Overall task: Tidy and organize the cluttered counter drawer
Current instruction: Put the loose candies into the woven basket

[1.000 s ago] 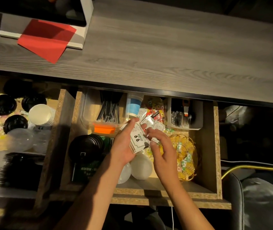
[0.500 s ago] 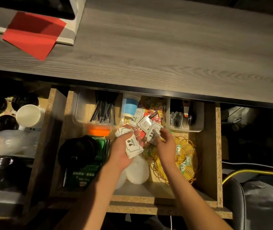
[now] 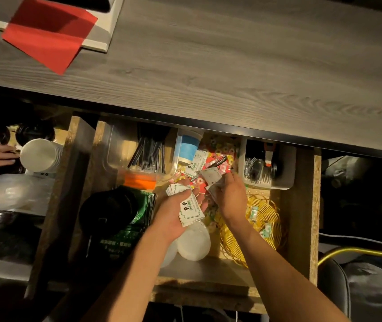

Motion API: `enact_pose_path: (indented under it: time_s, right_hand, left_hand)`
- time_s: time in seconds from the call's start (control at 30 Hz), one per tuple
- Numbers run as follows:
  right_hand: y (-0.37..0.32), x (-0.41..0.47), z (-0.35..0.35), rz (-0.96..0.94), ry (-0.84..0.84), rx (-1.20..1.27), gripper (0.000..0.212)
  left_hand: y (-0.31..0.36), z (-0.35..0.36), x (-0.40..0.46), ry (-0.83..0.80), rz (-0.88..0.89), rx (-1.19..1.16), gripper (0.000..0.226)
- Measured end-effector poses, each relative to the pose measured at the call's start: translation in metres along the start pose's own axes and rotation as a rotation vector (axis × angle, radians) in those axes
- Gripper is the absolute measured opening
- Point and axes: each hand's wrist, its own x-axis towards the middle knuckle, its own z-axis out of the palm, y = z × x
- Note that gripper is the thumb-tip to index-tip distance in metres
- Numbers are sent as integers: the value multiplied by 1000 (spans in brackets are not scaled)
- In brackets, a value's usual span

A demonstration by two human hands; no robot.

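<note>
Price tags (image 3: 191, 209): thin card, light, slippery; stack in left hand (image 3: 176, 212), fingers curled round, over drawer (image 3: 301, 205) centre. Right hand (image 3: 228, 194) prob. pinching loose tags. Grip by edges, squared.

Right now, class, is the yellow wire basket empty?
No: the yellow wire basket holds several small wrapped items among its wires, beside the right hand.

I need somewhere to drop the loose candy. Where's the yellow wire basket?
In the head view, the yellow wire basket sits at the drawer's right side, just right of the right hand, in front of a clear bin.
</note>
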Motion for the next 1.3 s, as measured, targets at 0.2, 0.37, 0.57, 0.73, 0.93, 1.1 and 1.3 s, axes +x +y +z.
enact_pose_path:
  time_s: [0.2,0.37,0.57,0.73,0.93,1.1,1.3]
  right_hand:
    - [-27,-14,-51,237,-36,550,8]
    - [-54,-31,-119,383,-47,1103,21]
    - [-81,-56,-174,302,-483,1204,23]
    - [-101,-69,-200,199,-439,1047,17]
    - [-111,-71,-230,225,-302,1041,46]
    - [-119,-70,-261,205,-57,1117,26]
    - [-133,-70,-294,78,-41,1129,14]
  left_hand:
    - [5,14,-14,8,73,131,10]
    - [11,29,-42,-59,137,203,26]
    - [20,50,-84,-162,116,233,42]
    - [26,68,-119,-217,135,285,28]
    - [40,91,-145,-268,246,315,34]
    - [54,108,-171,-246,268,347,22]
    - [57,122,-202,-372,144,539,65]
